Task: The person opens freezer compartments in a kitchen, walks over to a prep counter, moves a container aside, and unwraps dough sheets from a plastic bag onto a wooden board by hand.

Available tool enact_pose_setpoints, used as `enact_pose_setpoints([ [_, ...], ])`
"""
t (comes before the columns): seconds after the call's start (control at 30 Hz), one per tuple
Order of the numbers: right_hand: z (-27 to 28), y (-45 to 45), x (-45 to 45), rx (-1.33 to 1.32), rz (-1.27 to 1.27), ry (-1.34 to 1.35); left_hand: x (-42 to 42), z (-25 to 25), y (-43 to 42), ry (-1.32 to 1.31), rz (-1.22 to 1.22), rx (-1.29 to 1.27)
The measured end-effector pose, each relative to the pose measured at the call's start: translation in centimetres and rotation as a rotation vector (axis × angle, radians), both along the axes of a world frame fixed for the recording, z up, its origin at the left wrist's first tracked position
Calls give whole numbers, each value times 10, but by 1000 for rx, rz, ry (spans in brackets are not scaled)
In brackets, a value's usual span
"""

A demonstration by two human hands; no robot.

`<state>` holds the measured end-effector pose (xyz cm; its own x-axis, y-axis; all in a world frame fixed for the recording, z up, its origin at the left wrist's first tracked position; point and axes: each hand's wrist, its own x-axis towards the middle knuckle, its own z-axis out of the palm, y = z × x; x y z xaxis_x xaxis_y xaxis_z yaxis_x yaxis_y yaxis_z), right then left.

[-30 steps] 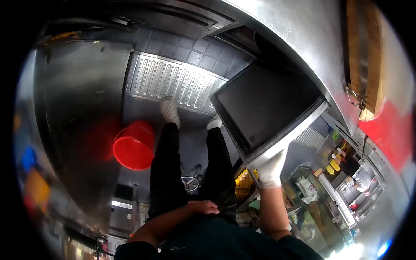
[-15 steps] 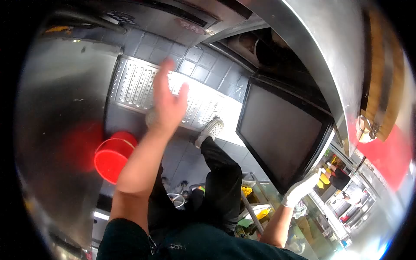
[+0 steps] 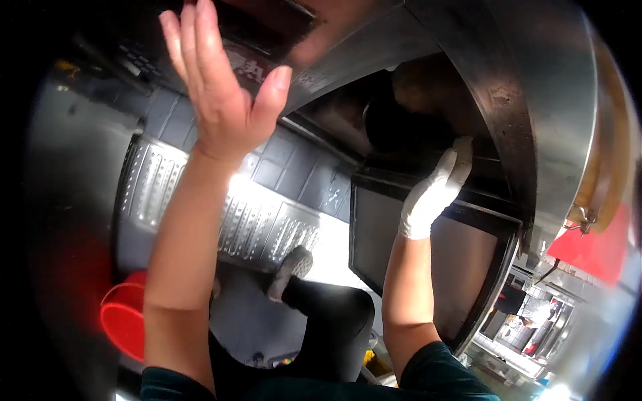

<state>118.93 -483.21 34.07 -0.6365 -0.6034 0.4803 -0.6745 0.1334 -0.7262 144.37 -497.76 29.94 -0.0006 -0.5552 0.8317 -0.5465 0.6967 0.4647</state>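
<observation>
Above floor (image 3: 235, 301), bare left hand (image 3: 224, 107) rising, holding nothing, fingers parted. Farther, gloved right hand (image 3: 435, 194) coming off edge of door (image 3: 465, 260), reaching toward dark opening (image 3: 411, 120), fingers straight, nearly together; contact unclear. Door lying open below, leaving opening reachable.

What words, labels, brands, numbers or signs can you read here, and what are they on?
None can be read with certainty.
Metal panel behind the left hand: pale strokes that may be characters, too blurred and partly covered to read.
Dark-framed door by the gloved right hand: no lettering visible.
Red bucket: no lettering visible.
Far background at right: too small to read.
</observation>
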Motion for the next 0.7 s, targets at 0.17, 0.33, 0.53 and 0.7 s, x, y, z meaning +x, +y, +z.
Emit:
enact_pose_setpoints([
  [0.17,-17,-16,-27,-185,36,-47,-12,-19,-6,79,12,-203],
  [0.33,-43,-6,-43,-410,79,-53,-66,-39,43,-81,-173,-512],
  [0.53,-67,8,-53,-618,54,-1,-193,-31,66,-395,-438,-379],
  [0.7,-75,37,-30,-565,29,-320,-289,36,46,-468,-429,64],
])
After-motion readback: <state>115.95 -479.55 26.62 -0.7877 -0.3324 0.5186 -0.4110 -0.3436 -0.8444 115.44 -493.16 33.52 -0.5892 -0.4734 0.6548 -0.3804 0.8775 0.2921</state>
